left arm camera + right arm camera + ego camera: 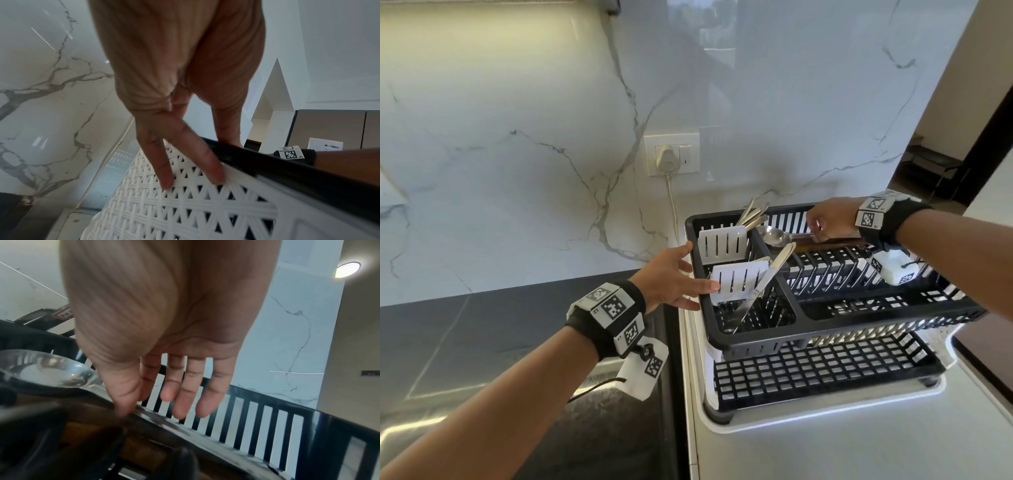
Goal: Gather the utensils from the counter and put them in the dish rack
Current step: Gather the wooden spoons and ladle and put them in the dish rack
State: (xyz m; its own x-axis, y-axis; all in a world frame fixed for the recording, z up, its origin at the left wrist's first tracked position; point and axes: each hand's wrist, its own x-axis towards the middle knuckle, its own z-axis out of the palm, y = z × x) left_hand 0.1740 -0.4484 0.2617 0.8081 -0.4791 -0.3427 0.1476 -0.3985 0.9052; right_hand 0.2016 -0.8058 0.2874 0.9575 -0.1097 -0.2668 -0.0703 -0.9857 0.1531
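Observation:
A black dish rack point(753, 337) stands on the right. A large steel serving spoon point(774, 235) lies across its back part. My right hand point(825, 219) hovers over the spoon's handle; in the right wrist view the fingers point(185, 394) hang straight and the thumb touches the handle point(164, 421) beside the spoon bowl point(51, 373). A table knife point(774, 270) leans in the front cutlery compartment, and several utensil handles point(751, 214) stick up from the rear one. My left hand point(674, 274) is flat against the rack's left side, fingers point(164, 170) straight on its white lattice point(185, 211).
The rack sits over a lower black grid tier point(825, 370) on a white drain tray point(825, 411). A dark counter point(482, 335) lies to the left. On the marble wall a plug sits in a socket point(669, 157), its cable point(674, 212) dropping behind the rack.

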